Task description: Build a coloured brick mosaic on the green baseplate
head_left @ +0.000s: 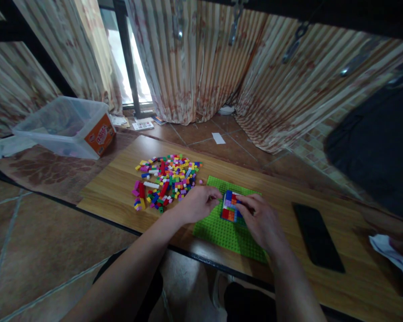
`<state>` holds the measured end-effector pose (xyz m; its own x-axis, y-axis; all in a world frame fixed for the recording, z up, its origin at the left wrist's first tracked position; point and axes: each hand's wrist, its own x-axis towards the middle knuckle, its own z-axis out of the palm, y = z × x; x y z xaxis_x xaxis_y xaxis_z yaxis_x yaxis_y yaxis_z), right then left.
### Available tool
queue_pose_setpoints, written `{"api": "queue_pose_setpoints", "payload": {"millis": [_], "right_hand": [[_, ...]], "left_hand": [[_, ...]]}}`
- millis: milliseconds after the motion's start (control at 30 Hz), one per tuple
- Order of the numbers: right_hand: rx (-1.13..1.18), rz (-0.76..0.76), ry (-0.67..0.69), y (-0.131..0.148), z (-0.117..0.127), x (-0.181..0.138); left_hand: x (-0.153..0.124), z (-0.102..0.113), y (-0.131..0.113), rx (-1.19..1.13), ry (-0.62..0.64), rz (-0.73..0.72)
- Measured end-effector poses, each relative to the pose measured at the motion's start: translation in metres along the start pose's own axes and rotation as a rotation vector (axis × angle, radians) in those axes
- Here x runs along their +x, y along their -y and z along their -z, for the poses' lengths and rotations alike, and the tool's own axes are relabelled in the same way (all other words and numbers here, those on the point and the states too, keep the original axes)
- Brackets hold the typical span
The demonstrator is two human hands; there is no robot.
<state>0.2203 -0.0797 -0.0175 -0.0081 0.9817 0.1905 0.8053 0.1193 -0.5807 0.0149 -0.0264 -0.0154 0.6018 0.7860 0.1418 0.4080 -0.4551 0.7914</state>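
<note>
A green studded baseplate (221,232) lies on the low wooden table (121,188). On it stands a small block of stacked bricks (229,206) in blue, white, red and orange. My left hand (199,203) rests at the plate's left edge, fingers curled toward the block. My right hand (262,219) is on the block's right side, with its fingertips pressed against the bricks. A heap of loose coloured bricks (164,181) lies on the table just left of my left hand.
A black phone (317,237) lies flat on the table to the right. A clear plastic tub (65,127) with an orange label sits on the floor at back left. Curtains hang behind. A dark cloth (379,143) and white fabric (394,259) are at the right edge.
</note>
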Motion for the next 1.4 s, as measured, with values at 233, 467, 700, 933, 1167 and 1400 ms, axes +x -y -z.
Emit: {"api": "queue_pose_setpoints", "payload": {"millis": [233, 467, 700, 933, 1167, 1400], "right_hand": [[0.03, 0.057, -0.02, -0.002, 0.001, 0.0], [-0.045, 0.098, -0.069, -0.001, -0.002, 0.0], [-0.01, 0.095, -0.098, -0.001, -0.006, -0.002], [0.121, -0.039, -0.073, -0.005, -0.004, -0.003], [0.192, -0.11, -0.145, -0.008, -0.003, -0.004], [0.106, -0.212, -0.303, -0.011, -0.006, 0.0]], "left_hand": [[0.001, -0.001, 0.002, -0.013, 0.002, -0.014], [0.0, 0.002, 0.0, 0.006, 0.014, -0.007], [-0.002, 0.003, -0.001, 0.011, 0.009, 0.007], [-0.002, 0.004, 0.0, 0.028, 0.015, 0.025], [-0.002, 0.005, -0.002, 0.082, 0.037, 0.023], [-0.001, 0.005, 0.0, 0.107, 0.039, 0.022]]}}
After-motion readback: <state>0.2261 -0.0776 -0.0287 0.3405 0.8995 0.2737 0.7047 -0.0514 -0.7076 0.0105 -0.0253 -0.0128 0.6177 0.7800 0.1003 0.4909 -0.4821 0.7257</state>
